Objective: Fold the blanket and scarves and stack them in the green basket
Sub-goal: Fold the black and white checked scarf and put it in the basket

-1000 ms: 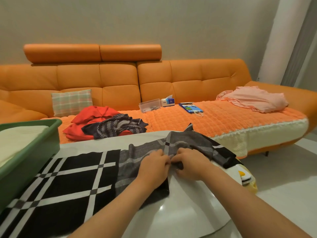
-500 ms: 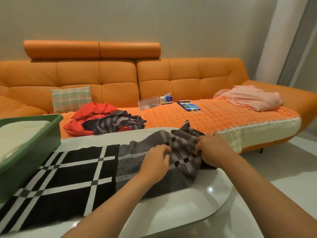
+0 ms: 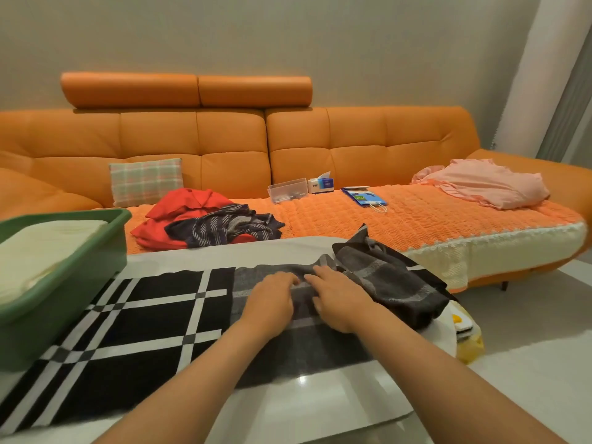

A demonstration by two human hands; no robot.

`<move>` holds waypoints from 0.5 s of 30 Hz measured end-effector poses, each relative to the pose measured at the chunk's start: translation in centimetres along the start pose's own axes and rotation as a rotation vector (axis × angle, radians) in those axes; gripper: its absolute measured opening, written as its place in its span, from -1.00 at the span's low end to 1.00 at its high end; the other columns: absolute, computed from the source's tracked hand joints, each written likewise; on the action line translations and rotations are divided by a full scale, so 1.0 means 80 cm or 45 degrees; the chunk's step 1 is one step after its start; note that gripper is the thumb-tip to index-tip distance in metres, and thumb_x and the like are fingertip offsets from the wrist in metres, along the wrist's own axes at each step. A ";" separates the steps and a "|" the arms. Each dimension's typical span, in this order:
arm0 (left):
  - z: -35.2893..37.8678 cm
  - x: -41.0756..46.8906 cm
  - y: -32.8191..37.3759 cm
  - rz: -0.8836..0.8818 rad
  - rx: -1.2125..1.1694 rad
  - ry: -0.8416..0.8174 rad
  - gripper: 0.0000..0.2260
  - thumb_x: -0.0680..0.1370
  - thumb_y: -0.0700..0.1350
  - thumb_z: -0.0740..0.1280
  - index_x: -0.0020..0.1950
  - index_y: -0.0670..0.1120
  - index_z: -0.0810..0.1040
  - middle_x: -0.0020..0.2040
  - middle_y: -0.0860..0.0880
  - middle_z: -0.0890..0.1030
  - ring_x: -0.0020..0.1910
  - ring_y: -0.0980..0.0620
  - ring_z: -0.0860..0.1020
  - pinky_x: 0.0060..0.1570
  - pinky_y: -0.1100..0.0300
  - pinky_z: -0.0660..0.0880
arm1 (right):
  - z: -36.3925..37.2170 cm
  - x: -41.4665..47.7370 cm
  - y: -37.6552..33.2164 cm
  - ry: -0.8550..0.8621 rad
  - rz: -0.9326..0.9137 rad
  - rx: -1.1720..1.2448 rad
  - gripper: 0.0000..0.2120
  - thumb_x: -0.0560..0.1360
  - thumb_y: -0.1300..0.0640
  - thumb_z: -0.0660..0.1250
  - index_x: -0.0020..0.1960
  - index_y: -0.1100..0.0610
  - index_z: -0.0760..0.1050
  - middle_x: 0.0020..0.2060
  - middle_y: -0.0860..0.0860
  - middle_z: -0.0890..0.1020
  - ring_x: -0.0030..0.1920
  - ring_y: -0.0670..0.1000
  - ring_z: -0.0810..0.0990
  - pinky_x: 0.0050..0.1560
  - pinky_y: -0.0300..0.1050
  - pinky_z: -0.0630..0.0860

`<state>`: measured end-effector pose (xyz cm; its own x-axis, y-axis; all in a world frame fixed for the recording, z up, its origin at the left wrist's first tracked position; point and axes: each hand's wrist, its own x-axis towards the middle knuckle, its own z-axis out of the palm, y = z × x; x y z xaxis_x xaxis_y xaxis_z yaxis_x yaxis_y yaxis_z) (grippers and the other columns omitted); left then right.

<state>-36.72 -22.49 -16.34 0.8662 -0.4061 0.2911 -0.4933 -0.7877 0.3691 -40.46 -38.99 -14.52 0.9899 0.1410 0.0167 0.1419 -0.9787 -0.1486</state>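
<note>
Plaid scarf (image 3: 144, 315) lies spread on the white table (image 3: 320, 402). Its long axis runs from the near left corner, where the black-and-white check lies flat, up and to the right, where the grey end (image 3: 390, 283) is bunched in a heap at the table's right edge. Both hands sit side by side about halfway along it, on the grey stretch, where the cloth rises in a small ridge.

The left hand (image 3: 272, 299) has its fingers curled down into that ridge and looks to be pinching it. The right hand (image 3: 341, 299) lies flatter, fingers nearly straight and pressing the fabric, with the heap just beside it on its outer side.

So the loose end lies to the right of the hands and the smoothed length to the left. The right hand is the nearer one to the rumpled part. My judgement is that the next move depends on drawing that heap out along the same line before any fold is made.

The green basket (image 3: 80, 261) stands at the table's left end, touching or overlapping the scarf's far edge, with a folded cream blanket (image 3: 41, 248) already in it. On the orange sofa (image 3: 352, 145) beyond the table, a dark striped scarf (image 3: 224, 225) lies on a red garment (image 3: 182, 206), not yet folded.
</note>
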 end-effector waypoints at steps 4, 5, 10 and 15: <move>-0.012 0.019 -0.047 -0.141 0.394 -0.315 -0.39 0.61 0.24 0.12 0.60 0.02 0.10 0.59 -0.05 0.15 0.56 -0.09 0.10 0.51 -0.09 0.04 | 0.014 0.023 0.017 -0.149 0.193 -0.186 -0.38 0.64 -0.26 -0.09 0.63 -0.05 -0.05 0.61 0.09 0.02 0.60 0.09 -0.03 0.57 0.11 -0.12; -0.011 0.019 -0.057 -0.171 0.409 -0.441 -0.31 0.58 0.34 0.06 0.62 0.05 -0.01 0.62 -0.04 0.01 0.59 -0.10 -0.03 0.52 -0.12 -0.08 | 0.016 0.027 0.020 -0.170 0.236 -0.223 -0.37 0.63 -0.27 -0.11 0.63 -0.05 -0.05 0.61 0.09 0.01 0.60 0.10 -0.04 0.57 0.14 -0.13; 0.005 0.012 -0.077 -0.166 0.375 -0.515 -0.25 0.51 0.48 -0.08 0.60 0.19 -0.16 0.62 0.01 -0.18 0.59 -0.08 -0.22 0.52 -0.17 -0.25 | 0.015 0.052 0.004 -0.015 0.302 -0.380 -0.39 0.58 -0.22 -0.05 0.56 0.01 0.17 0.50 0.20 0.25 0.51 0.24 0.16 0.48 0.34 -0.06; -0.008 0.010 -0.084 -0.158 0.184 -0.397 -0.42 0.63 0.29 -0.03 0.61 0.12 0.01 0.63 -0.01 0.00 0.60 -0.04 -0.06 0.54 -0.11 -0.12 | 0.035 0.072 -0.029 -0.180 0.143 -0.044 -0.36 0.60 -0.34 -0.12 0.62 -0.17 -0.09 0.62 0.11 -0.10 0.60 0.12 -0.18 0.54 0.24 -0.21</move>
<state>-32.82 -17.22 -18.00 0.9124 -0.4074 -0.0392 -0.3858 -0.8882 0.2495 -35.08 -35.50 -16.85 0.9893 0.0480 -0.1378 0.0332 -0.9936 -0.1076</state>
